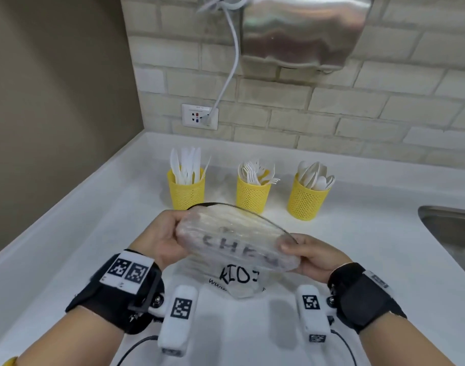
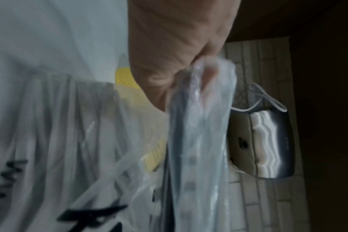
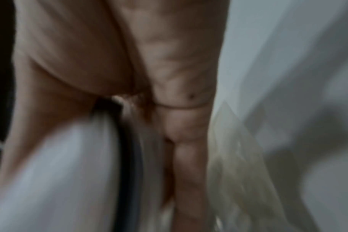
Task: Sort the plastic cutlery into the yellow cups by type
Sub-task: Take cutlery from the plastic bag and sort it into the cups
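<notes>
Three yellow mesh cups stand in a row on the white counter (image 1: 94, 233). The left cup (image 1: 186, 191) holds white knives, the middle cup (image 1: 252, 195) forks, the right cup (image 1: 307, 200) spoons. In front of them I hold a clear plastic bag (image 1: 234, 244) with black lettering above the counter. My left hand (image 1: 165, 235) grips its left end and my right hand (image 1: 312, 256) pinches its right end. The left wrist view shows the bag (image 2: 199, 141) bunched under my fingers; the right wrist view is blurred, with fingers (image 3: 181, 141) against plastic.
A steel sink (image 1: 453, 228) is set in the counter at the right. A wall socket (image 1: 199, 117) with a white cable (image 1: 232, 64) sits on the tiled wall behind the cups. A steel dispenser (image 1: 302, 30) hangs above.
</notes>
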The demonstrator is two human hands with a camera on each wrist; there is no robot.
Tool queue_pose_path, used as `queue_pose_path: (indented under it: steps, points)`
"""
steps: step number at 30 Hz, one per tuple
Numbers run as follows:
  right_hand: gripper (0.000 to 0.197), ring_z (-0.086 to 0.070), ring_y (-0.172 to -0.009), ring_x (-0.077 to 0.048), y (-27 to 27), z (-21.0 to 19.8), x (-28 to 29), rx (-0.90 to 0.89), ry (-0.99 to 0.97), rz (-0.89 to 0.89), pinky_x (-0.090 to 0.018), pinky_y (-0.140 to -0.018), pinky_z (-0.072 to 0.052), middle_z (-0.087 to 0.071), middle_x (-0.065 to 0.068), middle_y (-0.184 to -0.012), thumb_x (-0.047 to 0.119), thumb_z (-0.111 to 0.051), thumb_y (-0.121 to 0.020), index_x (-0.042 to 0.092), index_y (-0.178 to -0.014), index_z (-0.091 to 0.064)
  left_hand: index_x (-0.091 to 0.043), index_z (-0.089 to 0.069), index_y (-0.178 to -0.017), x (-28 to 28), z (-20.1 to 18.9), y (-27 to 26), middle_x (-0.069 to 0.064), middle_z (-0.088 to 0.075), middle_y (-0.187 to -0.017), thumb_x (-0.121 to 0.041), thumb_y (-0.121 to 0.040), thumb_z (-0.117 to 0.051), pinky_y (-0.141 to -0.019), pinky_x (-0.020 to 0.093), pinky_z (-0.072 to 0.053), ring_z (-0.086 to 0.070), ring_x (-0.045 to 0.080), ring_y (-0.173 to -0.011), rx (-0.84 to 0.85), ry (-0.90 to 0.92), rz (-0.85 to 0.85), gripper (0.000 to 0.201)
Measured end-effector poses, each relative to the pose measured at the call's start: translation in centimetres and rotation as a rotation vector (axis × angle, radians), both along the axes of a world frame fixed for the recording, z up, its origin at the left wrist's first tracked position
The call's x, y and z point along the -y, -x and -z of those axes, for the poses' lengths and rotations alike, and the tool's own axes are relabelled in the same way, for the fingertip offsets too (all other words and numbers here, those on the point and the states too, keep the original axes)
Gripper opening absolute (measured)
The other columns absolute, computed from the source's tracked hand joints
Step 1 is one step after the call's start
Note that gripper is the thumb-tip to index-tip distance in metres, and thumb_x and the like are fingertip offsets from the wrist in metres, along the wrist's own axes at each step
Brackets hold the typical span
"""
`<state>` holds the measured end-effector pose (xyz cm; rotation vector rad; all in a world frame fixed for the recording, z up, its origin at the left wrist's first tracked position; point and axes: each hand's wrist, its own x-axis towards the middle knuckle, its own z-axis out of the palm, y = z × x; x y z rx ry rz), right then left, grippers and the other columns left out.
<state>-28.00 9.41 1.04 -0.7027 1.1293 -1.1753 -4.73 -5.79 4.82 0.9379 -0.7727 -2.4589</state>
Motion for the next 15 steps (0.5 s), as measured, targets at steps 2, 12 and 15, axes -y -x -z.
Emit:
queue_pose_path:
  steps: [2, 12, 15]
  points:
    - [0.039, -0.069, -0.074, -0.020, 0.7, -0.5, -0.2, -0.013, 0.011, -0.022, -0.033, -0.073, -0.059, -0.068, -0.007, -0.074, 0.023, -0.092, -0.044, 0.010, -0.067, -0.064, -0.001, -0.064, -0.099, 0.6, 0.1, -1.1, 0.014, -0.067, -0.089, -0.008, -0.069, -0.053, -0.060, 0.033, -0.057, -0.068, 0.028, -0.068, -0.002, 0.016, 0.016, 0.033]
    - [0.011, -0.068, -0.060, -0.024, -3.2, -3.5, 5.5, 0.214, -0.018, 0.363, -0.029, -0.049, -0.051, -0.072, -0.012, -0.075, 0.010, -0.061, -0.079, 0.004, -0.084, -0.068, -0.009, -0.070, -0.091, 1.3, 0.4, -3.7, 0.001, -0.074, -0.075, -0.009, -0.093, -0.046, -0.056, 0.022, -0.057, -0.070, 0.010, -0.065, 0.211, 0.469, 0.063, 0.024]
    - [0.031, -0.053, -0.068, -0.025, -3.1, -2.2, 6.0, -0.233, -0.182, 0.212, -0.029, -0.059, -0.039, -0.060, -0.009, -0.089, 0.030, -0.062, -0.085, 0.003, -0.099, -0.057, -0.009, -0.068, -0.077, 1.3, 0.3, -5.0, 0.005, -0.070, -0.069, -0.012, -0.094, -0.041, -0.055, 0.026, -0.057, -0.068, 0.014, -0.059, 0.168, 0.313, 0.014, 0.033]
